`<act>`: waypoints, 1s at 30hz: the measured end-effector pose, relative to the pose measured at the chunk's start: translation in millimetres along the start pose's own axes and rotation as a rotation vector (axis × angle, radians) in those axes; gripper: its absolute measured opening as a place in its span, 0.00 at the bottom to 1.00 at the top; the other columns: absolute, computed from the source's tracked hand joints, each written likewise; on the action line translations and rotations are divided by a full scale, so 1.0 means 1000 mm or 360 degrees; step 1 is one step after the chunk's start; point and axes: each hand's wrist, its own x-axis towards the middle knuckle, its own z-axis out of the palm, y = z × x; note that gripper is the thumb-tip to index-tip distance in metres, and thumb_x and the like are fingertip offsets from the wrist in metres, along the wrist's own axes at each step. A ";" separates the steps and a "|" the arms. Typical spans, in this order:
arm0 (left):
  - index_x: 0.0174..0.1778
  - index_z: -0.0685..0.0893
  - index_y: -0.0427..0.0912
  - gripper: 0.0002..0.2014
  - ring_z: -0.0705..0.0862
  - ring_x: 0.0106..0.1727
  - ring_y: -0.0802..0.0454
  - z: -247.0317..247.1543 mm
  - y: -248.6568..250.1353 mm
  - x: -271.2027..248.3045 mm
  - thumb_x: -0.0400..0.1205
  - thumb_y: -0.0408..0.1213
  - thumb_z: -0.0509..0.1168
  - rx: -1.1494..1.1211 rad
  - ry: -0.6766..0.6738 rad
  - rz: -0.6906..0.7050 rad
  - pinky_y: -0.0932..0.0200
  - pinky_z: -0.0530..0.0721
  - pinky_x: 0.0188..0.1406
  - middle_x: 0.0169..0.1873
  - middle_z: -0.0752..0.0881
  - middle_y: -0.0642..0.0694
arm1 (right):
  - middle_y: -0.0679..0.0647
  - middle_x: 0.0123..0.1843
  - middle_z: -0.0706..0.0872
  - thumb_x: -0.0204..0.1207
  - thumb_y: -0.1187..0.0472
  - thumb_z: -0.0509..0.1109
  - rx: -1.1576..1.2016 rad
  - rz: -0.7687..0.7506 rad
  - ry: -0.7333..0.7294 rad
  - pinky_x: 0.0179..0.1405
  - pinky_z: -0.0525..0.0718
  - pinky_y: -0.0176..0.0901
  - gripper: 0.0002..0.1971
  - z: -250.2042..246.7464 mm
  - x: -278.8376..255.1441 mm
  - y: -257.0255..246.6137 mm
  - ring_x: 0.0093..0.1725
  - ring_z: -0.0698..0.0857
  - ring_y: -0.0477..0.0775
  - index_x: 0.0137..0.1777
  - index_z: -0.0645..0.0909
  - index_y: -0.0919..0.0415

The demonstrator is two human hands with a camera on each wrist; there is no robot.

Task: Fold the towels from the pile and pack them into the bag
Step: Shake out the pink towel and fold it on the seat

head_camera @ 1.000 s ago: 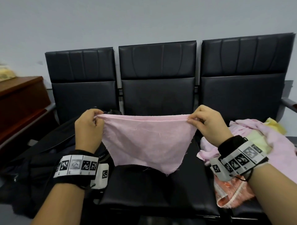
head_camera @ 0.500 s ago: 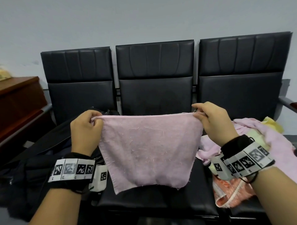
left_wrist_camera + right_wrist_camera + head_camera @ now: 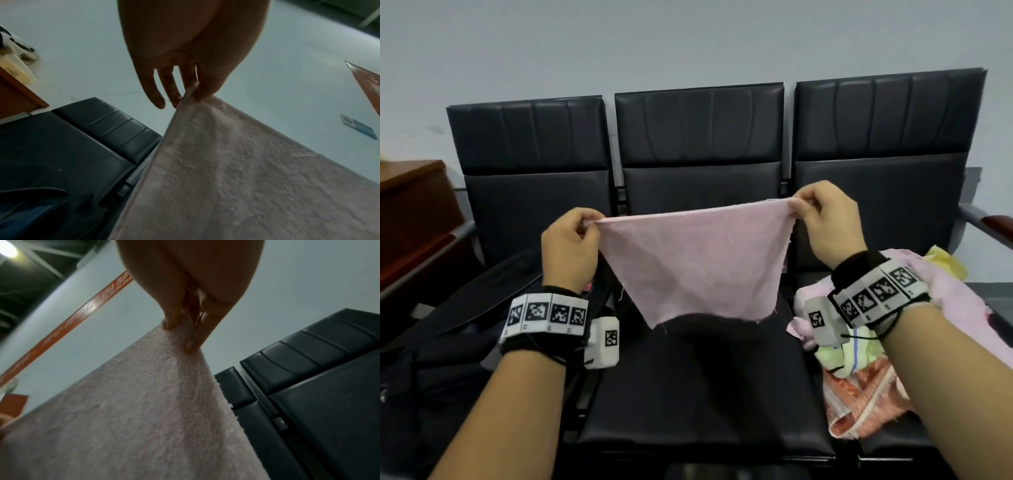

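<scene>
While a black bag (image 3: 452,346) lies slumped on the leftmost seat, the left hand (image 3: 570,253) pinches one top corner of the pink towel (image 3: 698,267). It hangs taut above the middle seat (image 3: 698,394), lower edge clear of the cushion. The right hand (image 3: 825,226) pinches the other corner, slightly higher. Rightmost, the towel pile (image 3: 866,383) rests on the third seat.

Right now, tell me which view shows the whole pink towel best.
The head view: the pink towel hangs whole over the middle seat, top corners pinched by the left hand and right hand. Each wrist view shows only the corner by its own fingers and part of the cloth.
</scene>
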 end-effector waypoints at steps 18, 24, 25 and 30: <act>0.31 0.87 0.33 0.12 0.77 0.29 0.51 0.016 -0.095 -0.146 0.73 0.15 0.63 0.0020 -0.1319 -0.0752 0.71 0.74 0.23 0.27 0.83 0.39 | 0.43 0.34 0.90 0.76 0.65 0.76 0.0297 0.0686 -0.0769 0.41 0.79 0.32 0.05 0.018 -0.180 0.109 0.35 0.84 0.39 0.39 0.85 0.60; 0.37 0.88 0.38 0.11 0.75 0.24 0.64 0.042 -0.108 -0.151 0.75 0.19 0.64 0.0026 -0.1113 -0.0842 0.71 0.73 0.25 0.21 0.82 0.55 | 0.36 0.31 0.85 0.78 0.70 0.72 0.0352 0.0847 -0.0575 0.34 0.78 0.24 0.08 0.041 -0.181 0.136 0.29 0.80 0.35 0.51 0.86 0.56; 0.38 0.88 0.40 0.12 0.77 0.27 0.60 0.048 -0.111 -0.150 0.75 0.21 0.64 0.0020 -0.1043 -0.0849 0.67 0.75 0.30 0.26 0.83 0.53 | 0.35 0.29 0.83 0.78 0.69 0.71 0.0343 0.0863 -0.0554 0.32 0.78 0.27 0.10 0.046 -0.179 0.141 0.27 0.79 0.37 0.53 0.85 0.54; 0.43 0.88 0.45 0.12 0.81 0.35 0.58 0.078 -0.131 -0.142 0.76 0.25 0.63 0.0067 -0.0807 -0.0866 0.64 0.78 0.35 0.37 0.87 0.52 | 0.43 0.29 0.84 0.77 0.65 0.72 0.0269 0.0931 -0.0399 0.28 0.81 0.31 0.10 0.076 -0.167 0.160 0.27 0.82 0.39 0.52 0.84 0.48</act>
